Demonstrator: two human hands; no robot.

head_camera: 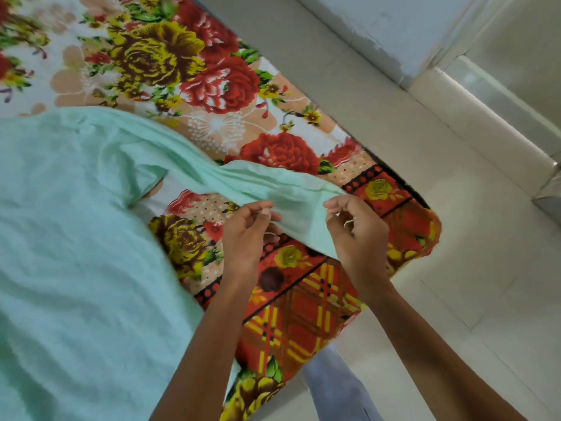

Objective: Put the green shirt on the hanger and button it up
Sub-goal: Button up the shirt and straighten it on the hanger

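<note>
Shirt body: pale green shirt, spread flat over the bed from 9 to 7 o'clock, running out of view at the left and bottom edges; rumpled near its top edge at 10 o'clock.
Bed cover: floral bedspread, red and yellow roses on white and peach, with a plaid border toward 5 o'clock; bare from 11 to 1 o'clock and again between the shirt body and the hands.
Bed edge: slants from 12 o'clock down to a rounded corner at 3 o'clock, then back toward 6 o'clock.
Floor: pale tiled floor, open from 1 through 5 o'clock, right beside the bed corner.
Wall base: light wall and raised ledge at 1 to 2 o'clock, well apart from the bed.
Shirt sleeve: long strip of green cloth stretched from the body toward centre, lifted clear of the bedspread at its end.
Left hand: just below centre, thumb and curled fingers pinching the lower edge of the sleeve end.
Right hand: at 4 o'clock of centre, near the bed corner, fingers curled, tips pinching the sleeve's outer edge.
Gap between hands: taut green cloth.
Trouser leg: pale fabric at 6 o'clock, beside the bed.
</note>
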